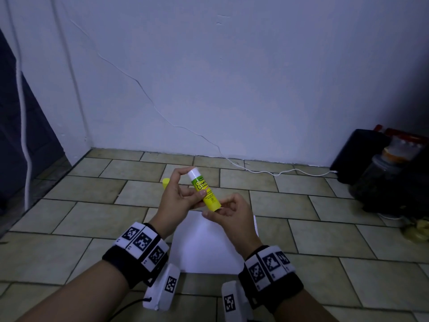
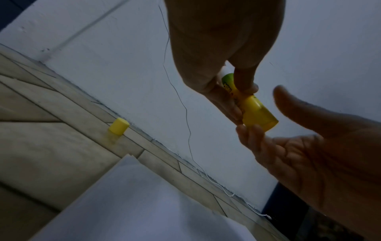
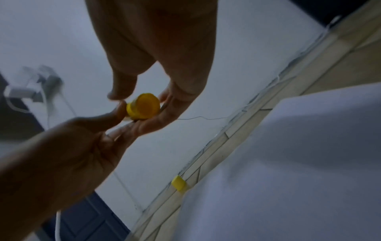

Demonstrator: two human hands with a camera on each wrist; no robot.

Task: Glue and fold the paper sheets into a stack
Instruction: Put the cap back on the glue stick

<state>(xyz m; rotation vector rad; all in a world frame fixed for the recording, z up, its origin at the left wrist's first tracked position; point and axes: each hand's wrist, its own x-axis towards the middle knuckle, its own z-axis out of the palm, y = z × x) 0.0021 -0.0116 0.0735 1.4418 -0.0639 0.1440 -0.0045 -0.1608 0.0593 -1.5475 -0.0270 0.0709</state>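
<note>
Left hand (image 1: 180, 194) grips glue stick (image 1: 204, 190) mid-barrel, right hand (image 1: 228, 211) pinches its yellow base; uncapped white tip tilts up-away, above white paper (image 1: 206, 247) on floor; cap (image 1: 166, 182) beyond.

Glue stick (image 1: 204, 189) held above paper sheets (image 1: 209, 247); cap (image 1: 166, 182) on floor (image 1: 69, 228) behind, left.

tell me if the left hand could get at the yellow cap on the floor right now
Probably not at once: the left hand grips the glue stick. The cap stands in the open just beyond it, nothing between.
</note>
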